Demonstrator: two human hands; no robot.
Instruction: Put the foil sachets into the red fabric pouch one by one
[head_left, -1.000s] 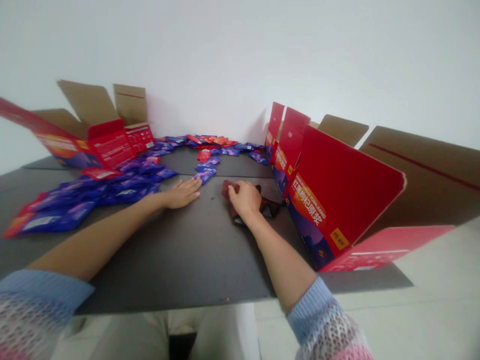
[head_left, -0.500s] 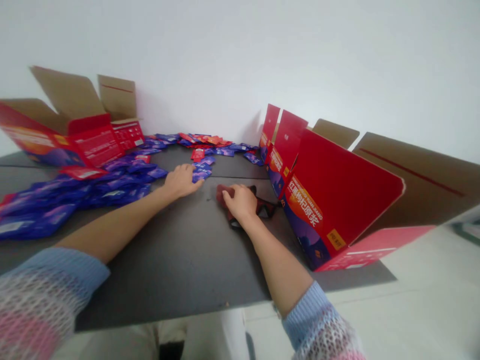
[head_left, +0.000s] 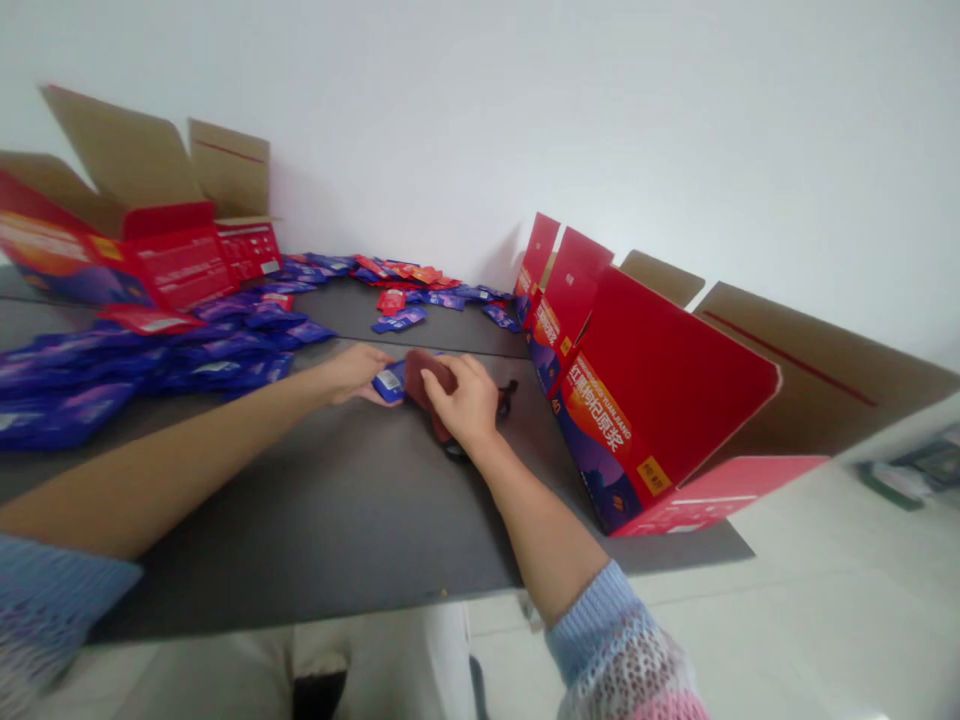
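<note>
At the middle of the dark grey table (head_left: 337, 520), the left hand (head_left: 352, 372) pinches a small blue foil sachet (head_left: 390, 381) while the right hand (head_left: 463, 400) grips a dark red tool (head_left: 429, 385) against it, seemingly to work it. Loose blue sachets (head_left: 150, 365) lie at nine o'clock; an open red cardboard carton (head_left: 660, 410) lies tipped at three o'clock.

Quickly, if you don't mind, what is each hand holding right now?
Left hand: closed on a blue sachet.
Right hand: resting closed over a dark red cloth.
</note>
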